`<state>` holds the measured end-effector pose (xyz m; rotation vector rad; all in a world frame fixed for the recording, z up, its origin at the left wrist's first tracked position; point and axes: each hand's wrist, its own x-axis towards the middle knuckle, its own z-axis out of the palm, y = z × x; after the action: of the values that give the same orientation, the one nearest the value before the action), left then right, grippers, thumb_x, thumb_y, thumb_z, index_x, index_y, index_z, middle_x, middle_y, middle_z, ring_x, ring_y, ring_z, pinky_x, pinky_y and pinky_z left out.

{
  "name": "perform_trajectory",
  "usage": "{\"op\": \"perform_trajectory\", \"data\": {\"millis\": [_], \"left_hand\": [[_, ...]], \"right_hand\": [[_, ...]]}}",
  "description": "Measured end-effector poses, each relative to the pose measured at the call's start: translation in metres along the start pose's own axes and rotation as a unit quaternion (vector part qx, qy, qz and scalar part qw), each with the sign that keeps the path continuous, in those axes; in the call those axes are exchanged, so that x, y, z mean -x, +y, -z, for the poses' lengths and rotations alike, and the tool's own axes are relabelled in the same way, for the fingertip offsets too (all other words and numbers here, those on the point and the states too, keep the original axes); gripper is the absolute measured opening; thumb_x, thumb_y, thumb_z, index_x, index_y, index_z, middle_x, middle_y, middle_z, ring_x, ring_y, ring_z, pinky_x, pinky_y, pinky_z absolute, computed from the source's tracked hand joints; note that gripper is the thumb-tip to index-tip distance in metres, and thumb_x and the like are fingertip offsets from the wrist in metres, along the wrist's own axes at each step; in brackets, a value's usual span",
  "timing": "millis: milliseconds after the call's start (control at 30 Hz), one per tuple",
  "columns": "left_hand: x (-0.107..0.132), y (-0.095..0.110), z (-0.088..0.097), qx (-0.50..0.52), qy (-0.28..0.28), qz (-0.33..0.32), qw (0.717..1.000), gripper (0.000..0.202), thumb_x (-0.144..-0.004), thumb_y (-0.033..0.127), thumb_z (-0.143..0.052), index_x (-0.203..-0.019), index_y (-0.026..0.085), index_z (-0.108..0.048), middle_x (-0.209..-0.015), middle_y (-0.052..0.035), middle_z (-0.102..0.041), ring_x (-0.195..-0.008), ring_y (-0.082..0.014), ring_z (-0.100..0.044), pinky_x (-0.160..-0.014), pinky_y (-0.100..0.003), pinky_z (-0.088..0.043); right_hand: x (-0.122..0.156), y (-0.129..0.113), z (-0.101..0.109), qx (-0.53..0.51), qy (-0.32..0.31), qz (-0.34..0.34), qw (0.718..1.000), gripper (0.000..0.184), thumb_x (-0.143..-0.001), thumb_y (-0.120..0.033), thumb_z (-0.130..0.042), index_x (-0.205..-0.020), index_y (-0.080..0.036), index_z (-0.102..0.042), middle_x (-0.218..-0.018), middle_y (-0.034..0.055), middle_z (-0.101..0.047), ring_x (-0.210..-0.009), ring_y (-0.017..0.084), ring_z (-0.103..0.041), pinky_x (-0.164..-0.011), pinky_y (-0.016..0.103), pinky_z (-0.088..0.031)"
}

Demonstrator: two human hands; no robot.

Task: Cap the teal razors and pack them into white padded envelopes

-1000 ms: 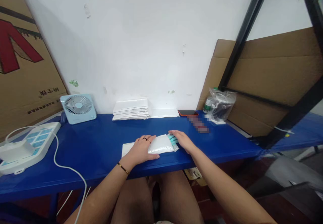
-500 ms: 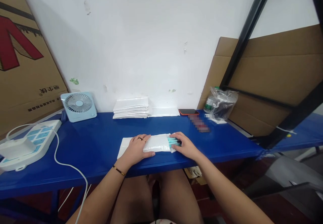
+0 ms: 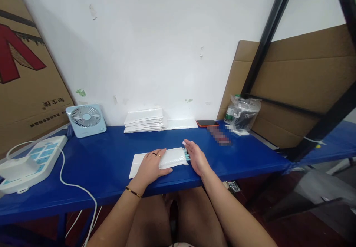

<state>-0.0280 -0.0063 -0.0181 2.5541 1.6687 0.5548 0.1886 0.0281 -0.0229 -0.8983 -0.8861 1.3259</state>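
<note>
Between the hands, flat on the counter point(image 3: 111, 148), lies a white bubble envelope point(image 3: 174, 158). Most of the teal items point(image 3: 187, 155) appear to be inside it; only their ends show past its mouth, next to the right palm, so the filling looks nearly done, with those ends not yet in and the mouth not closed. How many there are is too small to tell.

The left hand point(image 3: 152, 163) is palm down over the envelope, fingers toward its far edge and thumb along its near edge, clamping it in place. The right hand point(image 3: 197, 158) grips nothing: it stands on edge, fingers straight and together, palm turned toward the mouth; whether it touches the ends is unclear. The two hands are apart. Beyond the left hand, by the wall, sits a stack of white envelopes point(image 3: 144, 121).
</note>
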Motion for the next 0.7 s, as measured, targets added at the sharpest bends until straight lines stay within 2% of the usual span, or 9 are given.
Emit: {"op": "perform_trajectory", "data": {"millis": [100,200,267,333,367,467,533,600,700], "left_hand": [[0.0,0.0,0.0,0.0,-0.002,-0.003,1.0,0.08,-0.071,0.065,-0.055,-0.136,0.023,-0.037,-0.134,-0.009,-0.047,-0.121,-0.0283,-0.043,-0.102,-0.042,-0.032],[0.0,0.0,0.0,-0.004,-0.002,-0.003,1.0,0.079,-0.071,0.066,-0.054,-0.135,0.023,-0.039,-0.133,-0.009,-0.048,-0.121,-0.0282,-0.043,-0.102,-0.042,-0.032],[0.0,0.0,0.001,-0.005,0.0,-0.003,1.0,0.079,-0.071,0.066,-0.053,-0.135,0.022,-0.039,-0.133,-0.0089,-0.048,-0.121,-0.028,-0.044,-0.102,-0.042,-0.032],[0.001,0.0,0.001,-0.003,0.0,-0.003,1.0,0.078,-0.071,0.066,-0.052,-0.135,0.022,-0.039,-0.134,-0.0086,-0.048,-0.121,-0.0276,-0.043,-0.102,-0.042,-0.032],[0.001,0.0,0.001,-0.002,0.0,-0.004,1.0,0.077,-0.072,0.066,-0.052,-0.135,0.022,-0.039,-0.134,-0.0084,-0.048,-0.121,-0.0273,-0.043,-0.102,-0.041,-0.032],[0.001,0.001,0.002,-0.001,-0.002,-0.004,1.0,0.075,-0.073,0.065,-0.051,-0.134,0.023,-0.04,-0.134,-0.0083,-0.048,-0.122,-0.0272,-0.043,-0.102,-0.041,-0.032],[0.001,0.001,0.002,-0.001,-0.002,-0.002,1.0,0.075,-0.073,0.065,-0.051,-0.134,0.023,-0.04,-0.134,-0.0088,-0.048,-0.121,-0.0275,-0.043,-0.102,-0.042,-0.032],[0.001,0.001,0.002,-0.001,-0.002,-0.001,1.0,0.075,-0.073,0.064,-0.052,-0.134,0.022,-0.041,-0.133,-0.0096,-0.048,-0.121,-0.0275,-0.044,-0.102,-0.041,-0.032],[0.001,0.001,0.002,0.001,-0.001,-0.005,1.0,0.074,-0.073,0.063,-0.053,-0.133,0.021,-0.042,-0.133,-0.0101,-0.048,-0.121,-0.027,-0.044,-0.103,-0.041,-0.031]], "right_hand": [[0.001,0.001,-0.008,0.004,0.049,0.017,0.999,0.048,-0.083,-0.048,-0.044,-0.12,-0.021,-0.057,-0.135,0.0038,-0.049,-0.13,0.021,-0.038,-0.109,0.038,-0.027],[0.002,0.002,-0.01,0.052,-0.021,0.01,0.998,0.05,-0.084,-0.051,-0.04,-0.122,-0.023,-0.056,-0.132,0.0046,-0.053,-0.126,0.022,-0.043,-0.105,0.039,-0.031],[0.003,0.0,-0.002,0.132,-0.035,0.046,0.989,0.048,-0.084,-0.05,-0.041,-0.12,-0.024,-0.057,-0.128,0.0046,-0.056,-0.121,0.022,-0.047,-0.101,0.038,-0.035],[0.005,-0.006,0.013,0.266,0.007,0.096,0.959,0.043,-0.08,-0.046,-0.048,-0.115,-0.024,-0.059,-0.123,0.0046,-0.058,-0.113,0.022,-0.051,-0.096,0.036,-0.038],[0.007,-0.009,0.023,0.342,0.032,0.112,0.932,0.04,-0.076,-0.044,-0.053,-0.11,-0.023,-0.062,-0.115,0.0057,-0.061,-0.105,0.023,-0.055,-0.092,0.035,-0.04],[0.014,-0.023,0.048,0.493,-0.013,0.105,0.864,0.029,-0.071,-0.038,-0.058,-0.092,-0.02,-0.067,-0.087,0.004,-0.066,-0.078,0.02,-0.059,-0.074,0.032,-0.044],[0.019,-0.031,0.057,0.526,-0.059,0.097,0.843,0.022,-0.07,-0.036,-0.06,-0.082,-0.02,-0.068,-0.076,0.0022,-0.066,-0.069,0.017,-0.058,-0.066,0.029,-0.043],[0.02,-0.038,0.058,0.511,-0.079,0.088,0.851,0.02,-0.069,-0.035,-0.062,-0.078,-0.019,-0.069,-0.072,0.002,-0.066,-0.066,0.016,-0.057,-0.061,0.027,-0.041],[0.017,-0.043,0.052,0.442,-0.089,0.079,0.889,0.023,-0.072,-0.036,-0.061,-0.081,-0.016,-0.07,-0.072,0.0029,-0.068,-0.064,0.016,-0.057,-0.06,0.026,-0.042]]}}
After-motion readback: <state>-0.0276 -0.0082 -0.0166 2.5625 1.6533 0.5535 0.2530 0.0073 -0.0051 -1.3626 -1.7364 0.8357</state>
